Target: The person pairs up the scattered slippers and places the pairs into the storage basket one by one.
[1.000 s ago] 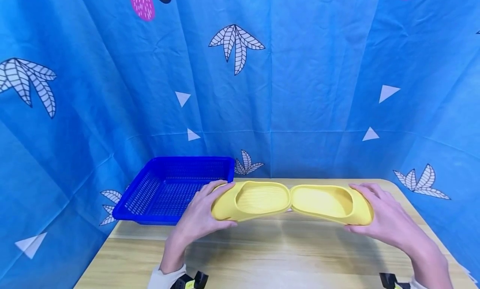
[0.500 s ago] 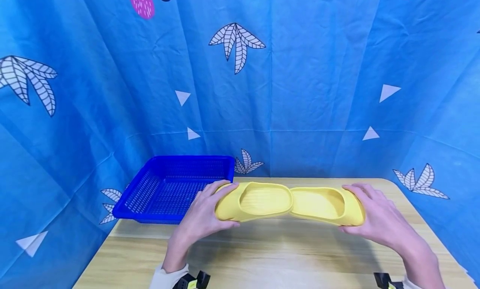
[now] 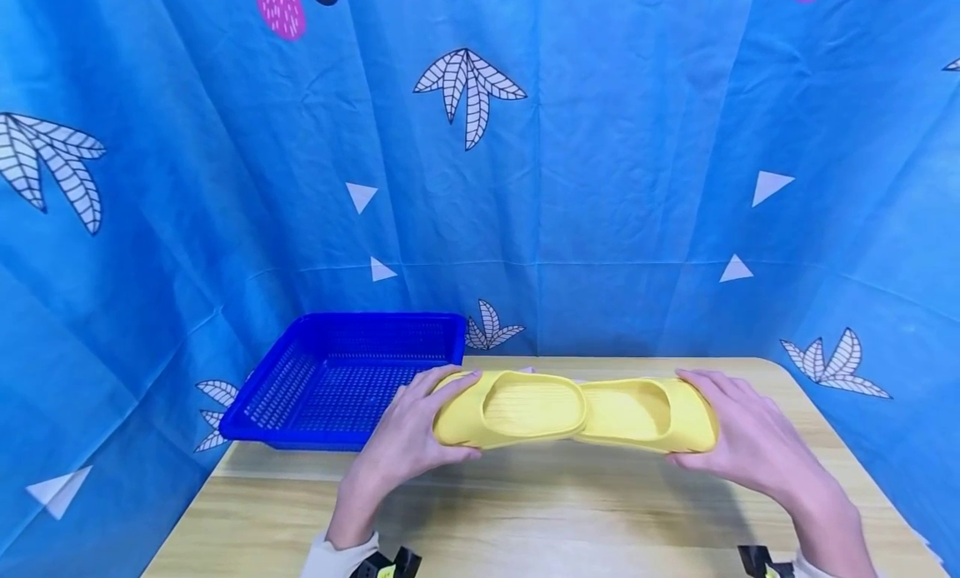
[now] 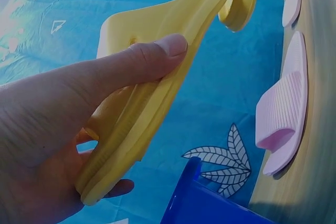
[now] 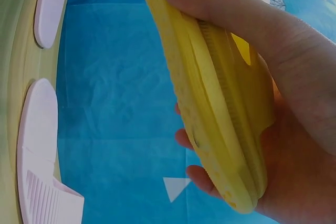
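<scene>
Two yellow slippers are held above the wooden table [image 3: 525, 511]. My left hand [image 3: 408, 436] grips the toe end of the left yellow slipper [image 3: 517, 407], thumb on top [image 4: 152, 59], fingers under the sole. My right hand [image 3: 750, 440] grips the toe end of the right yellow slipper [image 3: 645, 411] [image 5: 220, 114] the same way. The heels of the two slippers overlap in the middle, the left one lying over the right one.
A blue perforated basket [image 3: 341, 374] sits at the table's back left. Two pink slippers [image 4: 283, 108] [image 5: 42, 166] lie on the table behind the yellow pair. Blue patterned cloth [image 3: 600, 186] walls in the table on three sides.
Both hands have moved inward, so the yellow slippers' heels went from touching end to end to overlapping. The pair has also sunk slightly.
</scene>
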Motion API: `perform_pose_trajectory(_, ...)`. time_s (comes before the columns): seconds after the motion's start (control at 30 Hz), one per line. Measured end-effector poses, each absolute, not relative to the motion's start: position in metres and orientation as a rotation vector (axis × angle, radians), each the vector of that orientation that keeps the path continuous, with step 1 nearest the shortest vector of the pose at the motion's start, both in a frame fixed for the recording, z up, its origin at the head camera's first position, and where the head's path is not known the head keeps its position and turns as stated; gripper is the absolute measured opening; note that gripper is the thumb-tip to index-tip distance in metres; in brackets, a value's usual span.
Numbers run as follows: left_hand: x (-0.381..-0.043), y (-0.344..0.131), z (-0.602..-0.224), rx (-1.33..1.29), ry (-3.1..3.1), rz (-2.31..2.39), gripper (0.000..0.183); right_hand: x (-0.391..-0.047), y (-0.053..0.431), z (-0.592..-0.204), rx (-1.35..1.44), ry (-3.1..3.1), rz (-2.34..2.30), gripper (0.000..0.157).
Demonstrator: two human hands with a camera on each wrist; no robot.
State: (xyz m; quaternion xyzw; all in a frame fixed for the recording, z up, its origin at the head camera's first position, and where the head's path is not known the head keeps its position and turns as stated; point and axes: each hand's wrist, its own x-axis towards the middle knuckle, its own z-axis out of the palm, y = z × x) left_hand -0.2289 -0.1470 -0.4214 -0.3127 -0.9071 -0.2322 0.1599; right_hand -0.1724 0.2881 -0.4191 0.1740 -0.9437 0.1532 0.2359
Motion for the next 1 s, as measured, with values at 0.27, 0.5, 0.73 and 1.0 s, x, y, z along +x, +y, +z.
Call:
perform_pose_trajectory(0.27,-0.228,-0.144,-0.423,-0.902,-2.593,-0.666,0.095,-0.173,0.279,-0.418,0.487,-2.575,0.384,0.109)
perform_pose_trajectory(0.5,-0.228,-0.141,-0.425,-0.9,-2.594,-0.653,0.094,-0.172,0.275,-0.418,0.477,-2.556,0.382,0.106)
perform_pose_trajectory(0.73,-0.229,-0.138,-0.426,-0.947,-2.565,-0.648,0.093,-0.173,0.272,-0.419,0.522,-2.534,0.385,0.104)
perform_pose_trajectory(1.0,-0.23,-0.136,-0.428,-0.949,-2.548,-0.652,0.093,-0.174,0.269,-0.419,0.538,-2.509,0.381,0.104)
